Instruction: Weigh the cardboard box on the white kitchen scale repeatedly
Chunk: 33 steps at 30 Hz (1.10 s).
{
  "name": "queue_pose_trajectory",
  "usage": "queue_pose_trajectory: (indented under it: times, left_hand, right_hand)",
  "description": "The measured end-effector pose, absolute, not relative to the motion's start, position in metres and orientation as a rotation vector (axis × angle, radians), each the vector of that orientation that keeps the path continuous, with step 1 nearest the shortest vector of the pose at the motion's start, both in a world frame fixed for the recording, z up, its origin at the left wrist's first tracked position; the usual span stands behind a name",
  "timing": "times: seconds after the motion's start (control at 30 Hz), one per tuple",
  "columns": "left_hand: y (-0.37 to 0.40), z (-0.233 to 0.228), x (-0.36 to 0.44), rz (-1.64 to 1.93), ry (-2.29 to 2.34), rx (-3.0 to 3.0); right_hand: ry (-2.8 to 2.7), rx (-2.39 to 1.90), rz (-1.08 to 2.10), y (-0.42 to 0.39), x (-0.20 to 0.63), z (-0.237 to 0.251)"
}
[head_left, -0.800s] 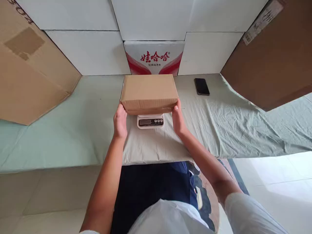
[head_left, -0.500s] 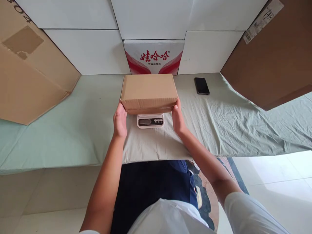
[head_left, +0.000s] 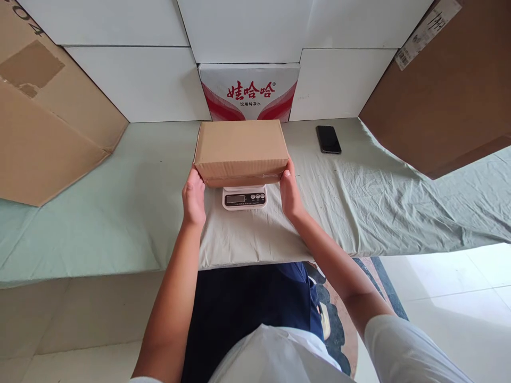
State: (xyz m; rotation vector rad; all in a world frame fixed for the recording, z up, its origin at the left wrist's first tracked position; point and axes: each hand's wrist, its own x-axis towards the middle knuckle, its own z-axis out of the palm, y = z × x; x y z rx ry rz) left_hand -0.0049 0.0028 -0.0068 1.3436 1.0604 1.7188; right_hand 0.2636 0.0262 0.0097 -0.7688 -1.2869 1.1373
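Observation:
A plain brown cardboard box sits on a small white digital scale on the cloth-covered table. My left hand grips the box's near left corner. My right hand grips its near right corner. Only the scale's front panel with its display and buttons shows from under the box.
A black phone lies on the cloth to the right. A red-and-white printed carton stands against white blocks behind the box. Large cardboard sheets lean in at far left and far right. The table edge runs near my body.
The box and both hands have stayed in place on the scale. The camera view has shifted slightly.

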Motion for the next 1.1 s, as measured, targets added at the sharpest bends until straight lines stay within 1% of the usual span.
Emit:
queue_pose_trajectory:
  times: [0.2, 0.67, 0.9, 1.1]
  left_hand:
    - [0.004, -0.012, -0.013, 1.783, 1.057, 1.396]
    - [0.005, -0.017, -0.012, 1.738, 1.172, 1.413]
    - [0.004, -0.016, -0.008, 1.792, 1.079, 1.336]
    - [0.005, -0.016, -0.008, 1.749, 1.117, 1.33]
  right_hand:
    - [-1.227, -0.827, 1.151, 0.022, 0.262, 0.004]
    - [-1.157, -0.873, 1.166, 0.023, 0.264, 0.007]
    - [-1.194, -0.846, 1.145, 0.024, 0.263, 0.006]
    - [-1.229, -0.843, 1.141, 0.024, 0.263, 0.009]
